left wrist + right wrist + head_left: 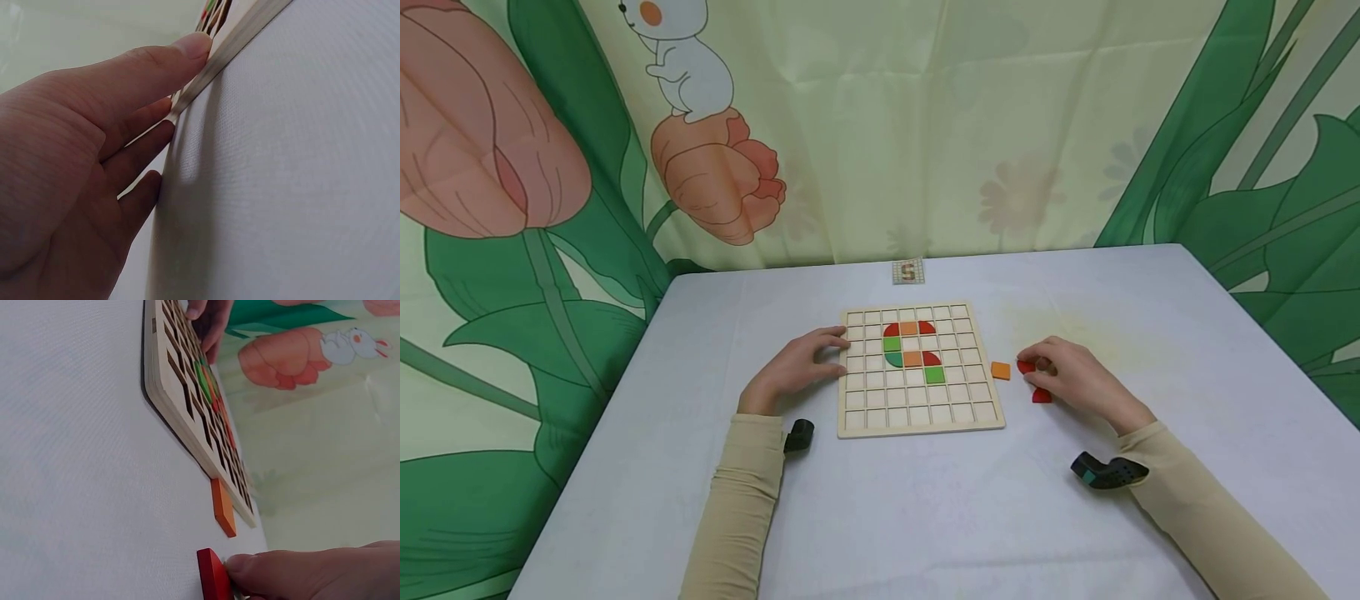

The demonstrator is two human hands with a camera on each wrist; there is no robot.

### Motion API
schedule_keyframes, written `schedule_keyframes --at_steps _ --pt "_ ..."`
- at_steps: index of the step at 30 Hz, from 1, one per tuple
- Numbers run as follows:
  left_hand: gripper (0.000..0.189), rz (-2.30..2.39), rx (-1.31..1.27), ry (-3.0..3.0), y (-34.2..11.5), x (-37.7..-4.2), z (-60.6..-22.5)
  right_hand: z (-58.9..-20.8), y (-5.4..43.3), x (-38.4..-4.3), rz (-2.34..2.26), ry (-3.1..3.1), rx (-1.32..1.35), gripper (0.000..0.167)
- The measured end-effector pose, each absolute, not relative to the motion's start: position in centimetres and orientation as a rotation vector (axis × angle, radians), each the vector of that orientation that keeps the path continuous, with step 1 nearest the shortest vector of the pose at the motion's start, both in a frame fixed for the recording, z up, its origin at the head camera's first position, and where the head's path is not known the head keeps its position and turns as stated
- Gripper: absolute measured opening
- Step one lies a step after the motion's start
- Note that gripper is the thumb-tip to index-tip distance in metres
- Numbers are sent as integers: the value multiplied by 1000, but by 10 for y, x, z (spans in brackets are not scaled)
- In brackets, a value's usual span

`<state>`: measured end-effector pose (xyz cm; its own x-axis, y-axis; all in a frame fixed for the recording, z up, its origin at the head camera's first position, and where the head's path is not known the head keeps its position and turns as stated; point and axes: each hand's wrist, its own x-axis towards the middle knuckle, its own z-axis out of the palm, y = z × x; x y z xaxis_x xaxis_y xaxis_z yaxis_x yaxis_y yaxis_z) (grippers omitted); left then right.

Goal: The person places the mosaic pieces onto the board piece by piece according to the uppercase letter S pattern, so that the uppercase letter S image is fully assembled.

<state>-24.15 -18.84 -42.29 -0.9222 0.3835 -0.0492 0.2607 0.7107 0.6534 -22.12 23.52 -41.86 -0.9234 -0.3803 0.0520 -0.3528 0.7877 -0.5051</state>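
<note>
A square wooden grid board [880, 421] lies on the table with colored pieces set in its upper middle cells: red quarter-circles [927, 327], orange squares [908, 328], green squares [935, 375] and a green quarter-circle [893, 359]. My left hand [801, 367] rests at the board's left edge, thumb and fingertips right at the rim, fingers loosely spread. Right of the board, my right hand [1071, 379] pinches a red quarter-circle piece [1025, 366] between thumb and index finger, low over the table. Just below those fingertips lies another red piece [1041, 396], with the thumb [240, 565] close beside it in the right wrist view.
A loose orange square [1001, 371] lies between the board's right edge and my right hand. Behind the board, a small patterned card [908, 272] sits near the far edge of the white-covered table [880, 517]. A printed curtain [880, 133] hangs behind.
</note>
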Motion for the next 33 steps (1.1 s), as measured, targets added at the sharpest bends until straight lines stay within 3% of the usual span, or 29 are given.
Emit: schedule_keyframes --at_steps 12,25,33 --pt "44 1000 510 2734 -189 -242 -424 -414 223 -222 -879 2954 -750 25" --pt "44 1006 484 2730 -188 -241 -424 -408 177 -218 -863 2836 -1013 30" --pt "45 996 490 2735 -188 -242 -425 -404 153 -216 -868 2720 -1156 24"
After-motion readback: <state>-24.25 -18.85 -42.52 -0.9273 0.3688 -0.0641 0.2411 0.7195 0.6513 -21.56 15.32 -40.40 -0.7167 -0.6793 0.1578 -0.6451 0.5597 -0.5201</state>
